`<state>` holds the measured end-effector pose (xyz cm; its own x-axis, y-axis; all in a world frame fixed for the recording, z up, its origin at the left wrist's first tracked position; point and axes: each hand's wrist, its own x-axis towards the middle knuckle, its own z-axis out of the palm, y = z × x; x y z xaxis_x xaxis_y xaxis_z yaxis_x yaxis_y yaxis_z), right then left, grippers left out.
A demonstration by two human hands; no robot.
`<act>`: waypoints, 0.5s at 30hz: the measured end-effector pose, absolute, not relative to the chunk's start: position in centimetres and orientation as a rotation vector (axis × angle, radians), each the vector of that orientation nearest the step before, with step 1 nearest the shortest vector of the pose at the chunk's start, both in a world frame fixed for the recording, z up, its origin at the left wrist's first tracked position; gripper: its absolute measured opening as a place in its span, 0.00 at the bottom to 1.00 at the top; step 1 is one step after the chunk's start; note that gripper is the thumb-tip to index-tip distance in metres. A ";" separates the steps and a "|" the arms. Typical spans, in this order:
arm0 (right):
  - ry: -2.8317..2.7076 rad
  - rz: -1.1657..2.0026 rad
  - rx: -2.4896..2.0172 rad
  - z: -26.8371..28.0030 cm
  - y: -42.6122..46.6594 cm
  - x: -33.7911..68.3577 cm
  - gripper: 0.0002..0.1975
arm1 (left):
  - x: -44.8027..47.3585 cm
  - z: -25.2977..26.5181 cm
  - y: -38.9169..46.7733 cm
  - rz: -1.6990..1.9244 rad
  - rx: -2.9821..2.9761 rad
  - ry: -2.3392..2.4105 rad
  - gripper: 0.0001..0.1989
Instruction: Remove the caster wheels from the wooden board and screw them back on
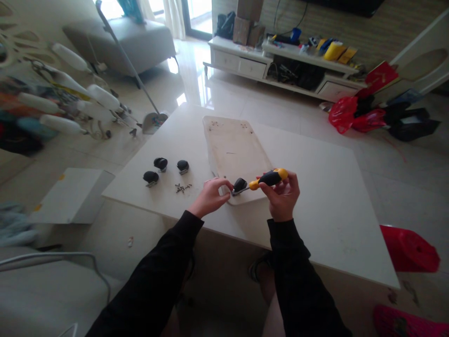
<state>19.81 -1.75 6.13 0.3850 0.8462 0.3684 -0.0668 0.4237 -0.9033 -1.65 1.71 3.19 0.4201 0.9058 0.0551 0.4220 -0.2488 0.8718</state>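
Observation:
My right hand (283, 199) grips the yellow and black handle of a screwdriver (270, 178), held low and almost level. The screwdriver's shaft points left toward a black caster wheel (240, 184), which sits on the near end of an upturned off-white plastic panel (238, 147). On the caster's left side, my left hand (213, 194) has thumb and index finger brought together at its metal plate. What is between those fingertips is too small to make out. More casters (160, 163) stand on the table to the left, beside a small pile of screws (182, 188).
The white table (315, 201) carries all of these. Beyond it is a low TV cabinet (231, 62) with boxes and tools. A red stool (409, 248) stands off the right edge, a white box (75, 194) off the left. A long-handled dustpan (154, 122) is behind.

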 end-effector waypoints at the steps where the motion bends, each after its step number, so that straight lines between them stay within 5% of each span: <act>1: -1.010 0.711 -0.944 6.2 -1.8 19.8 0.26 | -1.6 3.3 1.7 0.730 1.846 1.144 0.10; 15: -1.063 0.822 -0.906 6.8 -2.3 19.9 0.26 | -1.5 3.4 1.7 0.737 1.875 1.157 0.09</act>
<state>19.86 -2.26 6.82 0.2783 0.8913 0.3579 -0.1217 0.4023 -0.9074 -1.48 1.72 3.39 0.4130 0.9082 0.0675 0.4455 -0.2661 0.8548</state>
